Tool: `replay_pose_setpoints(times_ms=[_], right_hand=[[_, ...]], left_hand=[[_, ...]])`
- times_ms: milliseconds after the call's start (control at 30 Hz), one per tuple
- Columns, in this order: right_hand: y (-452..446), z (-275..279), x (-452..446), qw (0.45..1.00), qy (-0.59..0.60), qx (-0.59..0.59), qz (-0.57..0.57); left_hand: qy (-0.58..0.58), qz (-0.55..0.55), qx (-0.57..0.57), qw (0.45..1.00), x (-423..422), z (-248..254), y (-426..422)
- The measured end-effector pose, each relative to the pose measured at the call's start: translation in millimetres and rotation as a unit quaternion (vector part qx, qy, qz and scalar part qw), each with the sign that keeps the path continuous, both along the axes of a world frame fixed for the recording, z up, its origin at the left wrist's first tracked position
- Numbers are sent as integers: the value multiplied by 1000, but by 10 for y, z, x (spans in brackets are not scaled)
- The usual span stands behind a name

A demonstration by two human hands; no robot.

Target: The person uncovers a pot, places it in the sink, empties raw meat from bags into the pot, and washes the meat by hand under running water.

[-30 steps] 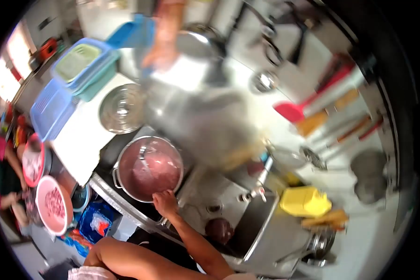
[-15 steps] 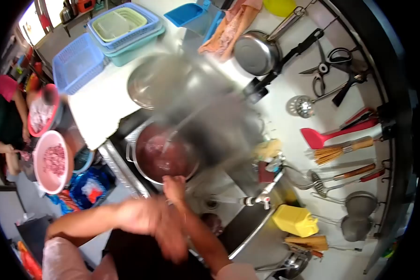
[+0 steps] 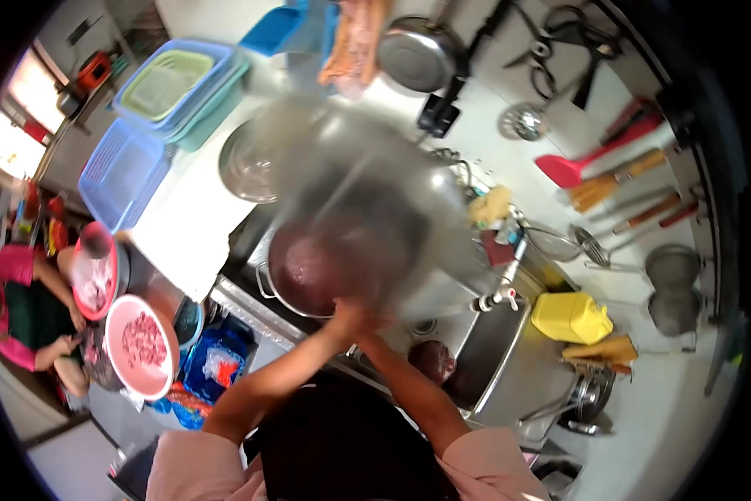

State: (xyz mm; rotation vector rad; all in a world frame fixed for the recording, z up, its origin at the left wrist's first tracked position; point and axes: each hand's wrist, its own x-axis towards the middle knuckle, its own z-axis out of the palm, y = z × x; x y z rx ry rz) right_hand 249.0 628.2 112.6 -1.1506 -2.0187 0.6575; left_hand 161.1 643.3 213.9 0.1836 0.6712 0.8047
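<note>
From where I stand, the steel pot [image 3: 280, 280] is beside the sink [image 3: 480, 359], its reddish contents [image 3: 307, 263] showing at the left while a grey blur veils its right side. Both arms reach up to the pot's near rim, where the left hand [image 3: 350, 317] and right hand [image 3: 378, 322] come together; the fingers are smeared, so I cannot tell how far open either grip is, or whether it has hold of anything. Left of the pot, the white bench [image 3: 183, 225] runs out toward a blue basket [image 3: 112, 171] and a stack of plastic baskets [image 3: 212, 108], with a steel lid [image 3: 240, 167] just beyond the pot. The bench's metal front edge [image 3: 254, 317] passes close on the pot's near side, and grey floor [image 3: 262, 351] opens below it. Farther left of the pot, another person [image 3: 37, 313] sits near a pink basin [image 3: 152, 382]. To the pot's right are the tap [image 3: 494, 301] and a yellow jug [image 3: 569, 319], backed by the pale wall [image 3: 517, 190] with its hanging utensils.
</note>
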Motion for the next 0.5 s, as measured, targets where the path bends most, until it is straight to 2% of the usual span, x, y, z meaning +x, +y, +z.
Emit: replay_pose_setpoints(times_ms=[33,100,133,200,300,367,433,500], right_hand=[[-13,30,-46,999,-5,46,-15],[-30,345,7,996,-78,-38,3],[-66,450,27,997,-80,-22,-10],[-244,535,29,996,-88,4,-30],[-384,821,141,994,-101,-42,-1],[-512,870,227,993,-103,-62,-11],[-663,768,409,989,-113,-99,-8],[-841,682,536,980,-129,-154,6]], left_hand=[[-16,-28,19,999,363,-104,57],[-19,-84,81,993,1072,-119,199],[-25,-94,126,987,1438,-425,264],[21,-106,134,985,2108,-1085,323],[107,-79,0,991,3091,-1546,404],[91,-17,-134,987,3558,-1754,466],[148,1,32,988,3903,-2306,437],[258,-14,109,960,3951,-2467,349]])
